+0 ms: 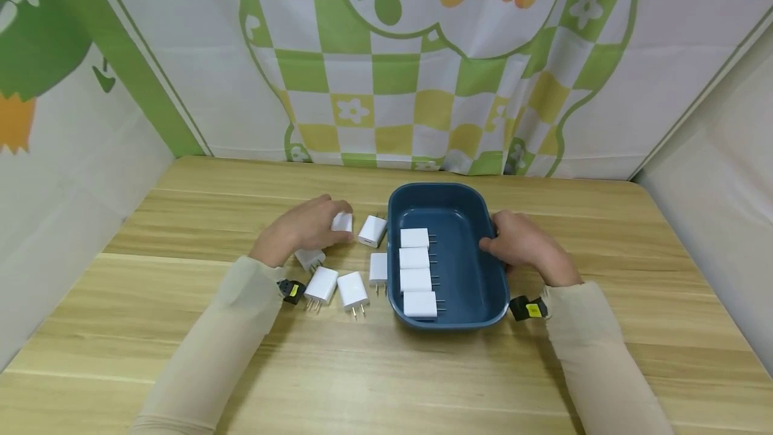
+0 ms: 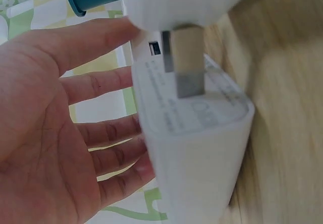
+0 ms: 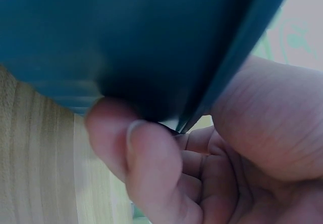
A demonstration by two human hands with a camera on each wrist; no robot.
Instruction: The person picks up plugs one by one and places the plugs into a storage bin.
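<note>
A dark blue plastic basin (image 1: 465,314) stands on the table, with several white charger plugs (image 1: 415,258) stacked in a row along its left side, prongs pointing right. My right hand (image 1: 524,244) grips the basin's right rim, thumb over the inside and fingers curled beneath the rim outside, as the right wrist view shows. Left of the basin, my left hand (image 1: 311,223) holds a white charger (image 1: 342,222) between thumb and fingers. In the left wrist view, nearer chargers (image 2: 197,168) partly hide the fingertips of the left hand (image 2: 55,118).
Several loose chargers lie between the left forearm and the basin, among them one by its upper left rim (image 1: 372,231) and one near the front (image 1: 353,290). A checkered curtain (image 1: 398,86) hangs behind the wooden table (image 1: 374,381).
</note>
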